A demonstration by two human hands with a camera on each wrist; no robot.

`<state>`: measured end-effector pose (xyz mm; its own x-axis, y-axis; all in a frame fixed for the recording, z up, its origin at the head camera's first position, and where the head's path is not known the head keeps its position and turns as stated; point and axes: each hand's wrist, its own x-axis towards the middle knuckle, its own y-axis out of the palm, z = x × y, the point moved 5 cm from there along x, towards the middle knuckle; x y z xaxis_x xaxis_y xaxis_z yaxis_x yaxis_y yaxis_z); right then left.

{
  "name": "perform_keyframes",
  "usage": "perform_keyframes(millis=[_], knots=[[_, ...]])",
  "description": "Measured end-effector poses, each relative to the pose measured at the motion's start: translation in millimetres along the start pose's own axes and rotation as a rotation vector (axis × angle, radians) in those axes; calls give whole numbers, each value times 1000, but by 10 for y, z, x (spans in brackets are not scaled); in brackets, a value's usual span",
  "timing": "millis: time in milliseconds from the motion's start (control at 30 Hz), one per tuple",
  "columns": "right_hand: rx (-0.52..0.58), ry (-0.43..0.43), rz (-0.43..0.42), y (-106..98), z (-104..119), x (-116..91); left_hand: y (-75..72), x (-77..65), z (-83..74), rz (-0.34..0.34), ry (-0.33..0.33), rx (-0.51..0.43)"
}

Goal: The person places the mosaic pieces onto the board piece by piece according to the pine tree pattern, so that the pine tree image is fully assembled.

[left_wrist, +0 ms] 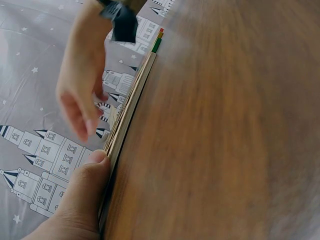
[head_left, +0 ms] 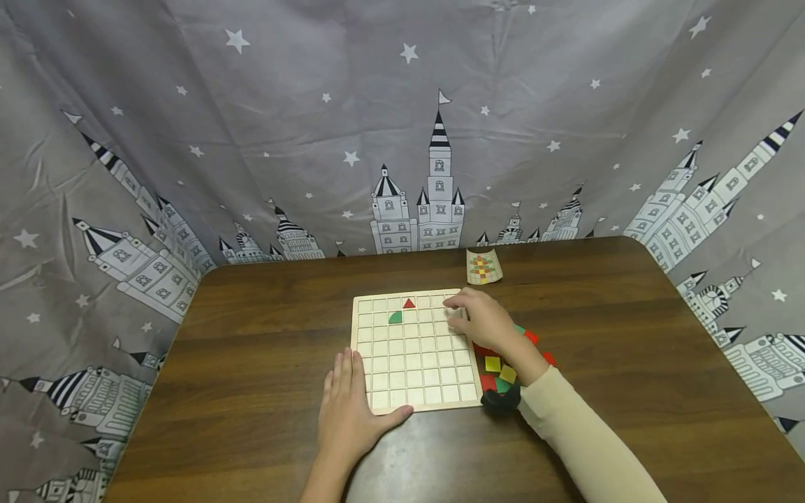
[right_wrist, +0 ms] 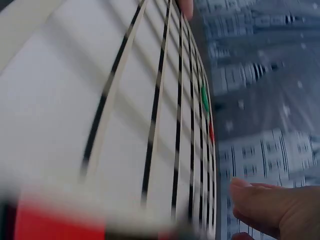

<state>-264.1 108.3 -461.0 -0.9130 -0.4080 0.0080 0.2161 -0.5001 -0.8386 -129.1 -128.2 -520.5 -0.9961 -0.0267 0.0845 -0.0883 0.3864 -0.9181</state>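
Left hand (head_left: 347, 420): straight fingers, spread thumb, touching pale wooden grid board (head_left: 411, 346) at left/near edges. Right hand (head_left: 489, 323): fingers parted, holding nothing, over board's far-right part.

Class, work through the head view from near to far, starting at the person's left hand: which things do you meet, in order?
Left hand → rounded green piece → red triangle → small patterned card → tall printed castle tower.

Board (head_left: 379, 347) pale cream, gridded; triangle (head_left: 409, 304) red; quarter-circle (head_left: 395, 318) green; table (head_left: 251, 363) brown, wood-grained; curtain (head_left: 390, 115) grey, white-starred.
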Motion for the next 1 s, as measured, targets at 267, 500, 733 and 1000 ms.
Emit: perform_keyframes(millis=[267,500,733,1000], knots=[[3,79,8,-288,-609,-283,8,-8,9,-48,13,15],[21,106,45,-324,-854,-424,5,-6,-2,-65,14,15],[33,97,58,-279,-889,-457,-7,-9,-6,-21,5,4],[50,93,31,-276,-902,-496,-18,-8,-6,-9,8,0]])
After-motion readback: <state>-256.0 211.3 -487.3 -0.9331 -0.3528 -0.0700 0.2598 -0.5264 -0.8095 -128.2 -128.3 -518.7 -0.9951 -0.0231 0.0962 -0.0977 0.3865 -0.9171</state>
